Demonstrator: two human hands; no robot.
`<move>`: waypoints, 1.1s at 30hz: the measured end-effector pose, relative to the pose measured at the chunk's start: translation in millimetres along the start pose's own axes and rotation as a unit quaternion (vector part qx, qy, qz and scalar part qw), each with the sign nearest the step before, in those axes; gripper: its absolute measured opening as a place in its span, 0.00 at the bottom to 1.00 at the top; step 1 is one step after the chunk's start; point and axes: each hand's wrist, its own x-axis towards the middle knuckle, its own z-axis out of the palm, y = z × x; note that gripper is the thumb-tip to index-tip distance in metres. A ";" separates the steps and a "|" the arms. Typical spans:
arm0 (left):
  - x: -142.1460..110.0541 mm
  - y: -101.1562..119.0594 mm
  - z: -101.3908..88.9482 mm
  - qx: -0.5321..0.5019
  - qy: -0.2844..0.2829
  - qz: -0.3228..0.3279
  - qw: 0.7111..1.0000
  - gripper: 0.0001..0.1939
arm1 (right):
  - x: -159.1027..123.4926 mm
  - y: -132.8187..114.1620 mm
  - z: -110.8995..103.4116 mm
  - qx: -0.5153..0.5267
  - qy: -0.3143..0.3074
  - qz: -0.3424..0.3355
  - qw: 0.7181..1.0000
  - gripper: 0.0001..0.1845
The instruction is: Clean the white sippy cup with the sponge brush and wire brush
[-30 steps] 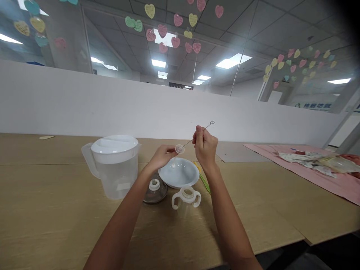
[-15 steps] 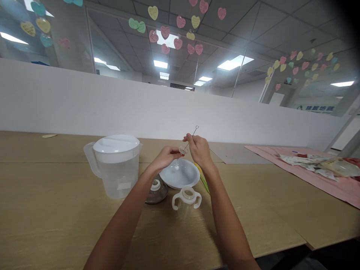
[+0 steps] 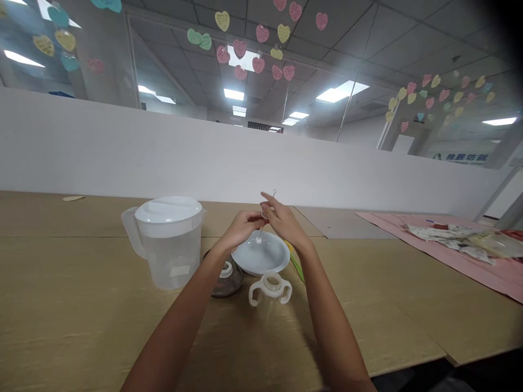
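Over the bowl, my left hand point(image 3: 242, 228) pinches a small clear round piece point(image 3: 263, 215), mostly covered by fingers. Below it hangs a thin stem with a white end point(image 3: 259, 239); whether this belongs to the piece cannot be made out. My right hand point(image 3: 284, 219) meets the left from the other side, index finger stretched out, the other fingers around a thin wire brush point(image 3: 274, 192). Only the brush's looped top shows. Beneath are a white bowl point(image 3: 275, 264), a clear bottle with two white handles point(image 3: 271, 288) and a dark grey domed piece with a white neck point(image 3: 226, 277).
A lidded clear pitcher point(image 3: 174, 245) stands left of my arms. A yellow and green utensil point(image 3: 297, 264) lies right of the bowl, partly behind my right wrist. Further right, a pink cloth point(image 3: 469, 267) bears packets point(image 3: 445, 237). A low white partition point(image 3: 245, 163) rises behind the table.
My right hand has moved slightly left and down against the left hand, and its index finger has straightened. The wire loop has shifted left and lower.
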 end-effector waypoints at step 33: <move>3.6 -1.7 0.8 0.032 0.090 0.019 0.995 0.14 | -7.7 -15.4 -15.0 -0.229 0.023 -0.013 0.973 0.13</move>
